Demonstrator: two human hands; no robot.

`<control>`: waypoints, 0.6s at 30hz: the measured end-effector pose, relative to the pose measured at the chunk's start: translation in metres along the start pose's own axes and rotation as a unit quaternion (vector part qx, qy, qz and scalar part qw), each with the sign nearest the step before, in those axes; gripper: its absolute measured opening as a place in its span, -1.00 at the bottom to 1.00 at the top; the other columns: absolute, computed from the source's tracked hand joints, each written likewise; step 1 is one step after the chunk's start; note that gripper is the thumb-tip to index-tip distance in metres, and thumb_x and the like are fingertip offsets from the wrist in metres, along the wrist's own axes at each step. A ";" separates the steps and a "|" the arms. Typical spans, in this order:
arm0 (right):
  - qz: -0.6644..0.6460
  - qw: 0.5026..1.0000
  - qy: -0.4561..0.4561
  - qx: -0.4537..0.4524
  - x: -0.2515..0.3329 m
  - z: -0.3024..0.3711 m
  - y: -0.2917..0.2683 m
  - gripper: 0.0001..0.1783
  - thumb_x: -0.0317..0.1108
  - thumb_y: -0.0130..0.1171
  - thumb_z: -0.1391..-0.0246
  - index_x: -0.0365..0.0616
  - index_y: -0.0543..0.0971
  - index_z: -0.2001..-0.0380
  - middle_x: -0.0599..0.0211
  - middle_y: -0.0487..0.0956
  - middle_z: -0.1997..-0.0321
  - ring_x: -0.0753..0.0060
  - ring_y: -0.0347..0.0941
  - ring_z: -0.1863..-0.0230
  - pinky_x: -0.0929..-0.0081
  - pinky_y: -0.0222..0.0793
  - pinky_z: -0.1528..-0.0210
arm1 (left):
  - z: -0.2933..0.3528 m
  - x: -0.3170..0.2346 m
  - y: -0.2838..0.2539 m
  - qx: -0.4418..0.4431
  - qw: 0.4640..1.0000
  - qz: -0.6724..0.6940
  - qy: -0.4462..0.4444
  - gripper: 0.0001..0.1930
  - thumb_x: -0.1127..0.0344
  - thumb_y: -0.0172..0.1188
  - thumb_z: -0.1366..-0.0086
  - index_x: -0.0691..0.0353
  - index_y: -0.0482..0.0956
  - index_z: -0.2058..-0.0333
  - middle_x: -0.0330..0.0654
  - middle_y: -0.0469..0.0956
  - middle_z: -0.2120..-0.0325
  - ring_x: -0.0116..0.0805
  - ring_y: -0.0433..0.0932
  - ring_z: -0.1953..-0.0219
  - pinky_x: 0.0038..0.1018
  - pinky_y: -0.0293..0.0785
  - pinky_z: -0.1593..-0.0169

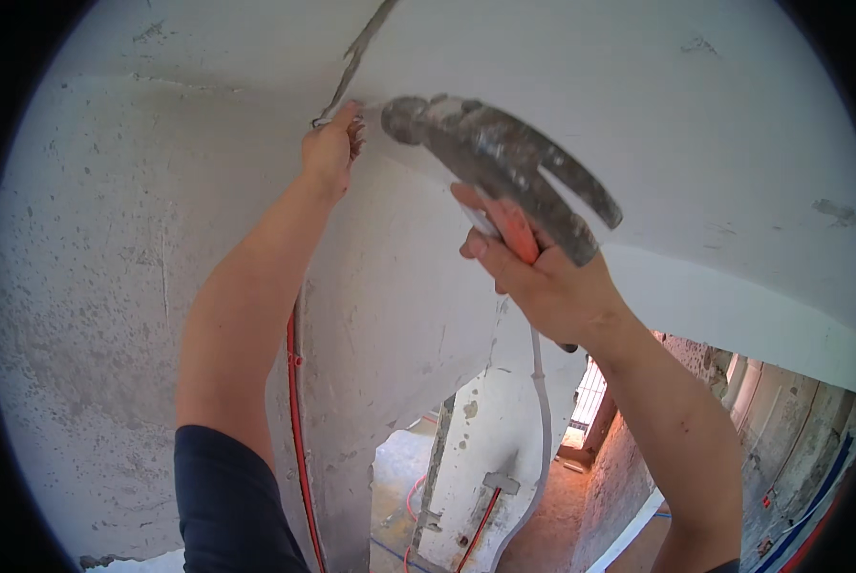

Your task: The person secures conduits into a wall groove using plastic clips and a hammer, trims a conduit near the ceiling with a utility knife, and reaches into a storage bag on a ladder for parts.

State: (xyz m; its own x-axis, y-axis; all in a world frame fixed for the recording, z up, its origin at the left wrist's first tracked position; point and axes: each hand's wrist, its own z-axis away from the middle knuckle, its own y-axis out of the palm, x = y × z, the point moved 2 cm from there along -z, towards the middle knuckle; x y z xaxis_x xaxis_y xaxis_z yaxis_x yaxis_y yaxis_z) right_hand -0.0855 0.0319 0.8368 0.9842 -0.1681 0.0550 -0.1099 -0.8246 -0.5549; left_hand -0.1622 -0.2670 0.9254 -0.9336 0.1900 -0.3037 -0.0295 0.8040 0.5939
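Observation:
My right hand is wrapped round the orange and black handle of a claw hammer. Its worn grey head is spattered, with the round face pointing left and the split claw to the right. Higher up and to the left, my left hand is closed at the corner where the wall meets the ceiling. Some small thing shows at its fingers, too unclear to name. A dark groove runs along the ceiling down to those fingers. The hammer's face is close to my left hand, with a gap visible between them.
Along the rough plaster wall runs a red conduit, upright beside my left arm. A grey hose or pipe hangs below my right hand. Further down are a sledgehammer-like tool with a red handle and a window grille.

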 end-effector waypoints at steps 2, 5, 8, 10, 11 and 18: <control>-0.005 1.000 0.011 0.013 -0.003 0.004 0.003 -0.60 -0.50 0.17 -0.19 -0.17 0.51 -0.11 0.28 0.62 0.15 0.53 0.52 0.28 0.61 0.37 0.45 | 0.009 -0.004 0.007 -0.007 1.000 0.009 0.005 -0.80 0.35 0.25 -0.25 0.37 0.52 0.28 -0.17 0.52 0.42 -0.46 0.44 0.43 -0.61 0.33 0.42; -0.008 1.000 -0.003 0.023 -0.006 0.010 0.007 -0.61 -0.50 0.18 -0.19 -0.17 0.51 -0.11 0.27 0.62 0.12 0.52 0.52 0.28 0.61 0.37 0.46 | 0.009 -0.008 0.006 -0.012 1.000 0.018 0.013 -0.81 0.39 0.26 -0.23 0.38 0.51 0.27 -0.17 0.52 0.43 -0.47 0.44 0.43 -0.62 0.29 0.43; -0.021 0.998 -0.049 0.034 -0.005 0.013 0.013 -0.61 -0.50 0.18 -0.19 -0.18 0.51 -0.10 0.25 0.63 0.05 0.50 0.52 0.29 0.61 0.38 0.45 | 0.000 -0.004 -0.003 -0.019 0.999 0.019 0.019 -0.79 0.44 0.26 -0.22 0.39 0.48 0.22 -0.17 0.52 0.44 -0.48 0.43 0.41 -0.61 0.26 0.41; -0.025 0.997 -0.063 0.019 -0.002 0.015 0.015 -0.67 -0.48 0.18 -0.16 -0.21 0.54 -0.02 0.26 0.62 0.15 0.47 0.49 0.34 0.58 0.37 0.44 | 0.000 -0.002 -0.005 -0.010 0.999 0.031 0.029 -0.77 0.45 0.25 -0.22 0.40 0.47 0.19 -0.17 0.52 0.44 -0.48 0.43 0.42 -0.61 0.26 0.40; -0.032 0.997 -0.076 0.003 0.000 0.016 0.016 -0.73 -0.46 0.18 -0.14 -0.24 0.56 0.07 0.27 0.62 0.25 0.44 0.46 0.39 0.56 0.35 0.42 | -0.001 -0.001 -0.005 -0.001 0.998 0.041 0.037 -0.76 0.46 0.24 -0.21 0.40 0.46 0.17 -0.17 0.52 0.43 -0.48 0.42 0.42 -0.60 0.26 0.38; -0.008 0.998 -0.063 0.010 -0.021 0.010 0.010 -0.60 -0.52 0.17 -0.18 -0.20 0.52 -0.10 0.29 0.64 0.15 0.50 0.52 0.32 0.61 0.38 0.46 | -0.037 0.015 -0.027 0.086 0.991 0.095 0.047 -0.65 0.52 0.19 -0.20 0.35 0.39 0.03 -0.15 0.57 0.28 -0.48 0.43 0.33 -0.52 0.28 0.25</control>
State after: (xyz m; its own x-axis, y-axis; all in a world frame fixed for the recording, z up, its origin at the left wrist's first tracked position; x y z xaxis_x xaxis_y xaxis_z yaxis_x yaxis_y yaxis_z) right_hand -0.1058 0.0328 0.8214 0.9957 -0.0841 -0.0394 -0.0915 -0.8160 -0.5708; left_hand -0.1888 -0.3063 0.9320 -0.9459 0.3005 -0.1226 0.2041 0.8444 0.4952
